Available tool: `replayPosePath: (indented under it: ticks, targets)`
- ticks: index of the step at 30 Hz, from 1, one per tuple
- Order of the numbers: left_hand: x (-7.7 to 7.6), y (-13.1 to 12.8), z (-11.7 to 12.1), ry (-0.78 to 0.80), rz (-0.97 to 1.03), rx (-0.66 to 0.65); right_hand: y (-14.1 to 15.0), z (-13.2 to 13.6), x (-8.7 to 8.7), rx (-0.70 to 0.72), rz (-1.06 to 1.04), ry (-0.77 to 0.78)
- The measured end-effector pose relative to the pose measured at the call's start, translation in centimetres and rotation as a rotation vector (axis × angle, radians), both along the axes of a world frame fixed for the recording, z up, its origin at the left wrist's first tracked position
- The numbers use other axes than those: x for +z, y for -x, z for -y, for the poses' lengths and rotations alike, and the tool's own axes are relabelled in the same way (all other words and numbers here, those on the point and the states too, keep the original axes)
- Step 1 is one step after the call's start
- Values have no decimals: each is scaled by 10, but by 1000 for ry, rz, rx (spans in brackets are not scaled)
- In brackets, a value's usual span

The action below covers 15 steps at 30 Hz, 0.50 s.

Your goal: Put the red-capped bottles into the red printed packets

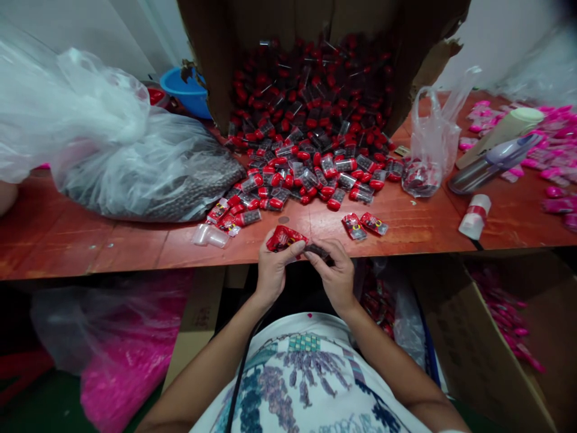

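My left hand (273,267) is closed around a small red packet (283,238) at the table's front edge. My right hand (333,273) pinches a small dark piece (319,251) right beside that packet. Both hands meet just below the edge of the red-brown table (90,240). Two more red packets (364,224) lie on the table a little to the right of my hands. A large heap of small red-capped clear bottles (311,162) spills out of a tipped cardboard box (424,36) toward me.
A big clear plastic bag of dark pieces (148,174) lies at the left, a blue bowl (187,90) behind it. A small plastic bag (428,162), a flask (496,159) and pink items (554,156) sit at the right. Below are a pink-filled bag (117,367) and a box (496,349).
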<state>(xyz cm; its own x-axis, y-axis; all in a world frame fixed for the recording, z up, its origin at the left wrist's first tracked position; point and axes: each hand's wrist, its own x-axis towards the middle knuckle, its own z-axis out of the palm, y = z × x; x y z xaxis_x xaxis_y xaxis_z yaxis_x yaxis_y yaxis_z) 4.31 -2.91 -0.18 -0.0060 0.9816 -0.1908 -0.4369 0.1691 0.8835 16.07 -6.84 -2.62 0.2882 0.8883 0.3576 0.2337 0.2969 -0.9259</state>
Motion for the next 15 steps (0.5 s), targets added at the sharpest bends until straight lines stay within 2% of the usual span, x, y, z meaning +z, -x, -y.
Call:
replayPosePath:
  ticks: [4, 9, 15]
  targets:
    - [-1, 1, 0, 30, 46, -15, -4, 1, 2, 9, 133, -49]
    - [1, 3, -2, 80, 91, 13, -10, -1, 5, 115, 366, -37]
    - [0, -7, 0, 87, 156, 86, -5, 0, 0, 86, 292, -43]
